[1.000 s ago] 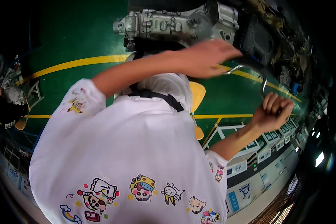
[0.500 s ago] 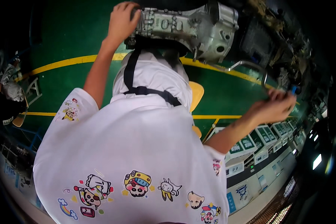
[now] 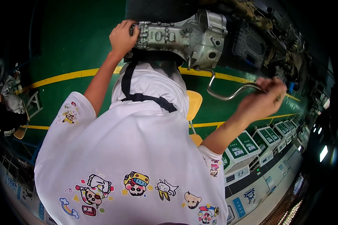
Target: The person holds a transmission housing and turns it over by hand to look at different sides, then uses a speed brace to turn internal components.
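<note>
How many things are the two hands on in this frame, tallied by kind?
Grey cast-metal housing, gripped at its end by the left hand: 1
Bent metal crank handle, held by the right hand: 1
Total: 2

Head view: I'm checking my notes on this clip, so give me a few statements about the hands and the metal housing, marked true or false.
1. The left hand rests on the end of the grey metal housing. True.
2. The right hand holds a bent metal crank handle. True.
3. The crank handle lies on the floor, apart from the housing. False: it runs up to the housing's underside.
4. The floor is red with white lines. False: green with yellow lines.
</note>
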### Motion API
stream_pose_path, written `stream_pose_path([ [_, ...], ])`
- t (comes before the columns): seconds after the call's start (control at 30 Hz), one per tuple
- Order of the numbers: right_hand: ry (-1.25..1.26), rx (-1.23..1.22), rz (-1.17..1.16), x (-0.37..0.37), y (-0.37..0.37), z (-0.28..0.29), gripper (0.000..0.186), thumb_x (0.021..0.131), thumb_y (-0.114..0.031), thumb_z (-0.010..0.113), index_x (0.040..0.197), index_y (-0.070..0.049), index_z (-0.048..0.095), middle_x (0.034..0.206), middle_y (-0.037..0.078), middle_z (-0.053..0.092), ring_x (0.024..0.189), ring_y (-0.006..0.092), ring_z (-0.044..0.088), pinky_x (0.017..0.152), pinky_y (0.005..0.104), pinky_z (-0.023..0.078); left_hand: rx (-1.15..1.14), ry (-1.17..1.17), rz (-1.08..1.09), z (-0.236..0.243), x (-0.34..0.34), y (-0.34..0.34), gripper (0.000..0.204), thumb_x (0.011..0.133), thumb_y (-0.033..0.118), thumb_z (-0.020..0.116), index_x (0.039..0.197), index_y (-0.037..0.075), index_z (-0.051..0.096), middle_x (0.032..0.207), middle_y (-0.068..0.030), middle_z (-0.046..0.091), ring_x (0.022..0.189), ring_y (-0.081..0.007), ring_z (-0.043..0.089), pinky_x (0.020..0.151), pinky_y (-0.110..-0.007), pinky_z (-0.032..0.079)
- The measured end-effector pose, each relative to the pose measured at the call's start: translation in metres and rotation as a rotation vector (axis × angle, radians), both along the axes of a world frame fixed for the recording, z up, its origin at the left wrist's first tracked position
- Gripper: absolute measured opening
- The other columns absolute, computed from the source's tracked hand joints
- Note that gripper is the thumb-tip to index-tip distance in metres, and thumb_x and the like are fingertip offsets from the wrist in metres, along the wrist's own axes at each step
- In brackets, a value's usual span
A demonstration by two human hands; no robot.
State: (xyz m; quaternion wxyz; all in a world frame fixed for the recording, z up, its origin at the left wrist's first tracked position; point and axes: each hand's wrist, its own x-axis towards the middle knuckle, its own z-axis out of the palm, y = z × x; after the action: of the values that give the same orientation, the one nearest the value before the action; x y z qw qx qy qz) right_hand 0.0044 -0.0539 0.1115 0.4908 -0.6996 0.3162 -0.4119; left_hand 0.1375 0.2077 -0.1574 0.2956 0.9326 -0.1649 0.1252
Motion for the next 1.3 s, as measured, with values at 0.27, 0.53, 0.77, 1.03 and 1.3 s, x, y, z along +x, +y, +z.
stream_pose_path([
  [0.27, 0.062, -0.411, 0.507, -0.04, 0.068, -0.02, 0.02, 0.098, -0.018, 0.051, 0.086, -0.002, 0.054, 0.061, 0.004, 0.047, 0.052, 0.0104, 0.044, 0.048, 0.0271, 0.037, -0.012, 0.002, 0.039, 0.002, 0.0, 0.0, 0.016, 0.083, 0.024, 0.062, 0.088, 0.011, 0.068, 0.094, -0.0018, 0.067, 0.082, -0.026, 0.063, 0.07, -0.037, 0.051],
  [0.53, -0.045, -0.137, -0.116, -0.042, -0.033, -0.013, 0.022, 0.101, -0.024, 0.047, 0.097, -0.003, 0.052, 0.059, 0.001, 0.039, 0.052, 0.0098, 0.036, 0.049, 0.0253, 0.037, -0.038, -0.006, 0.047, 0.002, 0.001, 0.001, 0.015, 0.079, 0.024, 0.063, 0.086, 0.012, 0.068, 0.091, -0.0007, 0.066, 0.079, -0.0246, 0.063, 0.07, -0.036, 0.049],
  [0.77, -0.145, -0.149, 0.433, -0.043, 0.061, -0.023, 0.01, 0.098, -0.01, 0.047, 0.1, 0.0, 0.048, 0.065, 0.008, 0.047, 0.049, 0.0118, 0.042, 0.045, 0.0274, 0.038, -0.025, 0.057, 0.026, 0.001, 0.0, 0.004, 0.017, 0.086, 0.022, 0.059, 0.097, 0.012, 0.067, 0.1, -0.0031, 0.066, 0.085, -0.0262, 0.064, 0.073, -0.034, 0.05],
  [1.03, -0.116, -0.057, 0.116, -0.05, 0.003, -0.007, 0.02, 0.101, -0.019, 0.047, 0.099, 0.0, 0.053, 0.052, -0.002, 0.031, 0.043, 0.0064, 0.022, 0.041, 0.0222, 0.028, -0.749, 0.257, 0.163, -0.016, 0.0, 0.039, 0.029, 0.099, 0.014, 0.04, 0.12, 0.002, 0.056, 0.113, -0.0119, 0.063, 0.106, -0.0249, 0.059, 0.093, -0.033, 0.044],
  [1.3, -0.067, -0.127, 0.048, -0.005, 0.006, -0.001, 0.022, 0.1, -0.019, 0.049, 0.097, 0.002, 0.053, 0.053, -0.002, 0.028, 0.045, 0.0055, 0.021, 0.041, 0.0226, 0.025, -0.803, 0.592, 0.133, -0.022, -0.015, 0.058, 0.035, 0.102, 0.021, 0.037, 0.12, 0.0, 0.058, 0.121, -0.0122, 0.061, 0.115, -0.0202, 0.053, 0.1, -0.03, 0.038],
])
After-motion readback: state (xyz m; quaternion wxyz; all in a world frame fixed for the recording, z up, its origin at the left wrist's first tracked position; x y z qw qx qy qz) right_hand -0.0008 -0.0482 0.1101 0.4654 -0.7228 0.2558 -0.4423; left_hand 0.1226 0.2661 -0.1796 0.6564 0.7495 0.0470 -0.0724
